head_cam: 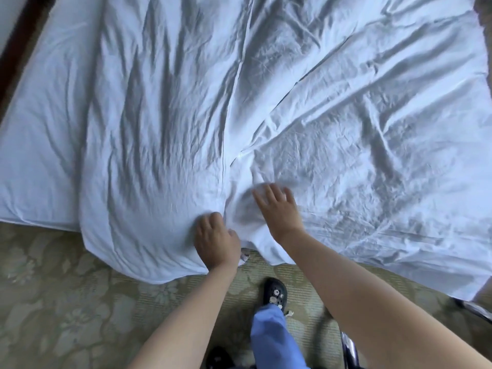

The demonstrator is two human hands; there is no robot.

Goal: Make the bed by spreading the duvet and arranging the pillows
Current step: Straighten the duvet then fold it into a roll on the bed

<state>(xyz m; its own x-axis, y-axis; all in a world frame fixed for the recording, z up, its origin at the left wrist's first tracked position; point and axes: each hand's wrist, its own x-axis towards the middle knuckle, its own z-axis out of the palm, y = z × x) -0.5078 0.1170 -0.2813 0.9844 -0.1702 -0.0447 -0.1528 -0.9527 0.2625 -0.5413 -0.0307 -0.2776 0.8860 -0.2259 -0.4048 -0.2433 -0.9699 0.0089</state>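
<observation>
Below, left hand grip bunches duvet edge; right hand lies flat, open.

- Open bed surface ahead of my hands: rumpled duvet only, nothing standing on it.
- Left strip of bare mattress unobstructed.
- Carpet below open; my shoe and a metal frame occupy the near right.

One duvet, two hands, two shoes.
</observation>
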